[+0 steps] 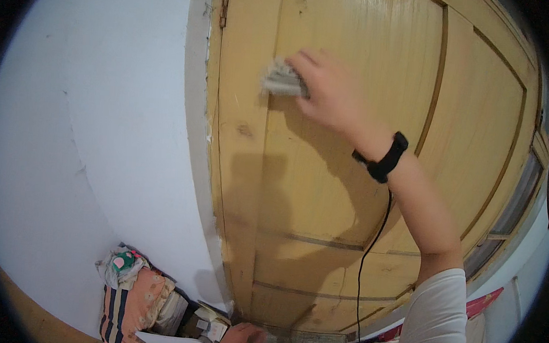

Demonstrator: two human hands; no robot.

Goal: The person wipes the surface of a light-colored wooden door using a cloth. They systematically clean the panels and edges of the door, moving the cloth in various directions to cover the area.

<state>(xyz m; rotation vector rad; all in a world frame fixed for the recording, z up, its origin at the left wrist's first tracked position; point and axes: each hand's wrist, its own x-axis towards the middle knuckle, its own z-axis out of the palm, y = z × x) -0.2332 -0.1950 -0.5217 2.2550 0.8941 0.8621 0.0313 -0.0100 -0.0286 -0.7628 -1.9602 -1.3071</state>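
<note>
Raised high against a yellow wooden panelled door (339,184), my right hand (330,90) grips a folded greyish-white cloth (283,80). The cloth lies at the left edge of the upper panel, beside the door's left stile; motion blurs both hand and cloth. A black band (388,159) circles my right wrist, and a thin black cable (361,269) hangs down behind that arm. Low in the view, my left hand (241,339) hangs with nothing seen in it. Its fingers look loosely bent, and part of it is cut off by the bottom edge.
A white wall (119,117) borders the door frame on the left. In the lower-left corner stand stacked fabric items (133,294) and an open box (208,324) of small things. A rusty hinge (225,6) sits high on the left edge. Glazed panes (517,198) are at right.
</note>
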